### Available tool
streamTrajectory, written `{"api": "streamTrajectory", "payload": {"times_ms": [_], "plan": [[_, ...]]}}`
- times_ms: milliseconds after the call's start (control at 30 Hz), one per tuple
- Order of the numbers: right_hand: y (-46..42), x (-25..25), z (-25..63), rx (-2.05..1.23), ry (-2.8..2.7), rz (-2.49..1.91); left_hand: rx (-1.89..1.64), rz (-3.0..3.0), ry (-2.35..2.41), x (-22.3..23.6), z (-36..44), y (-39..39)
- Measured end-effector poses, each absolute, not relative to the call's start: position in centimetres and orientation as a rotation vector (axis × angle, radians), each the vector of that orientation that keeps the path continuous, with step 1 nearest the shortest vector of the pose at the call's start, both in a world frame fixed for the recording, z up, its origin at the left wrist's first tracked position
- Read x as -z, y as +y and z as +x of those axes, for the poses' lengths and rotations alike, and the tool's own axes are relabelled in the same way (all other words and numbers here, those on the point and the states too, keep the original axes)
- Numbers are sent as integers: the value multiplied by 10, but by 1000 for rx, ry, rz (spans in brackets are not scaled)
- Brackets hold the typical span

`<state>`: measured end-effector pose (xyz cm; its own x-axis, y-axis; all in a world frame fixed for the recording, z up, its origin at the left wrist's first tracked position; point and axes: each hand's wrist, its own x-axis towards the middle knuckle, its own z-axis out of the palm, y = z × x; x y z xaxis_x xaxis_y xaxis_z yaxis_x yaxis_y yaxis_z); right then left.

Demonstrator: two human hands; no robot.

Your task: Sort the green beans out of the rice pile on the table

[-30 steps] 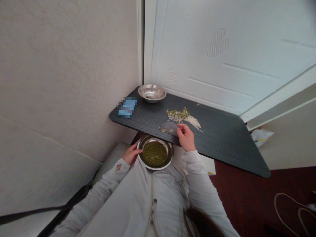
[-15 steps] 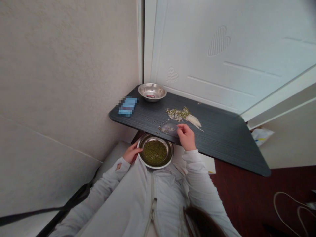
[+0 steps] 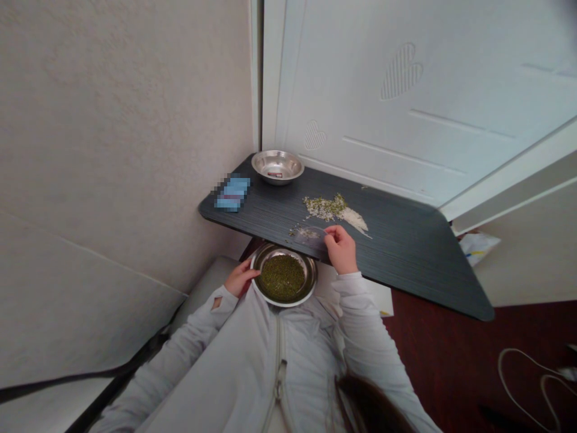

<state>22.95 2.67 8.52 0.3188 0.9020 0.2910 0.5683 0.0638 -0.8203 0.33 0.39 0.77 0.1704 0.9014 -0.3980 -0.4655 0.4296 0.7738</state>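
Observation:
My left hand (image 3: 241, 278) grips the rim of a metal bowl (image 3: 311, 288) in my lap, thumb over the edge. Small green beans (image 3: 282, 276), which look like mung beans, cover the bowl's bottom. Over the table's near edge, my right hand (image 3: 341, 248) pinches a clear, thin plastic piece (image 3: 317, 236); its exact shape is hard to make out. Some grains show at or under the plastic, and a few lie loose beside it. Just beyond is a pile of green beans mixed with whitish grains (image 3: 322, 208), touching a streak of fine white grains (image 3: 354, 220).
A second metal bowl (image 3: 278, 165) with a small label inside stands at the back left of the dark table (image 3: 415, 258). Left of it lies a blurred blue item (image 3: 233, 194). A white door panel (image 3: 342, 78) borders the far edge; a cable (image 3: 518, 352) lies on the floor.
The clear plastic piece in my right hand has tilted slightly, its upper edge now showing more plainly. My left hand and the bowl of beans stay in place.

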Motion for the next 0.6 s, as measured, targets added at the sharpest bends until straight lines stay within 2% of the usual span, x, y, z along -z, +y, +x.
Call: {"api": "streamTrajectory", "payload": {"times_ms": [233, 600], "plan": [[28, -85, 231, -324, -1246, -1707, -1045, 543, 977, -6, 3, 5], [27, -83, 230, -494, -1425, -1531, -1039, 551, 956, -4, 2, 5]]}}
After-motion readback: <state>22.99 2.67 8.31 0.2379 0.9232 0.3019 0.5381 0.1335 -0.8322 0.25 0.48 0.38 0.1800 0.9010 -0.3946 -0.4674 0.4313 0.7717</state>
